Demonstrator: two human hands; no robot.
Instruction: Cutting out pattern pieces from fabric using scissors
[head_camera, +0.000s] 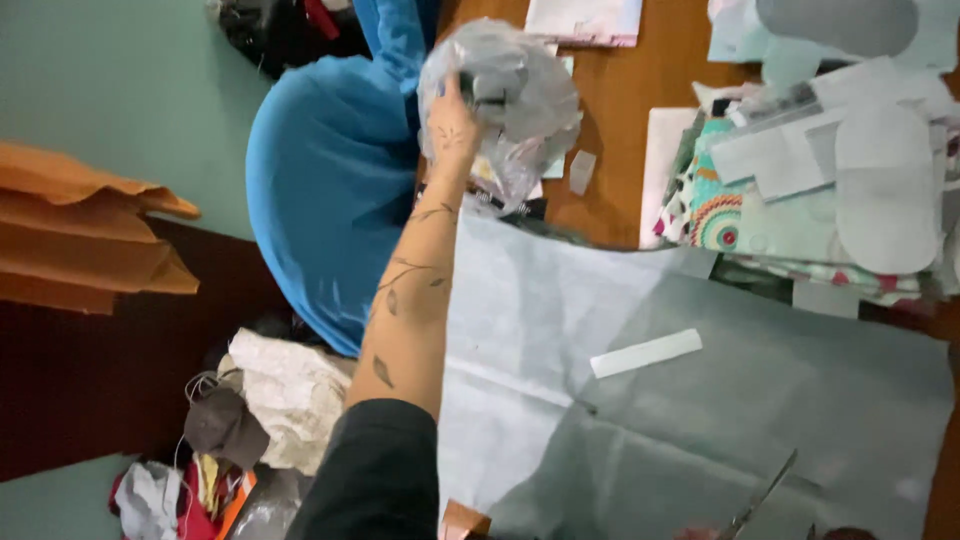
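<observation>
Left hand (455, 125) is up at twelve o'clock, arm stretched long across the grey fabric sheet (700, 420), and its grip is closed around a crumpled clear plastic bag (510, 100). The bag is lifted off the wooden surface (610, 100), bunched up, with something dark grey showing through it near the fingers.

Down at five o'clock, right at the bottom edge, a pair of scissors (765, 495) pokes into view, blades angled up toward one o'clock over the fabric. The right hand (845, 534) is barely a sliver there beside the scissors, and I cannot tell how its grip stands.

On the grey sheet, a small white strip (645, 353) lies flat, well apart from both hands. At two o'clock sits a heap of cut grey pieces and patterned cloth (800, 190). At ten o'clock a blue garment (330, 180) hangs off the surface edge, with a pile of scraps (260, 400) below it at eight o'clock.
</observation>
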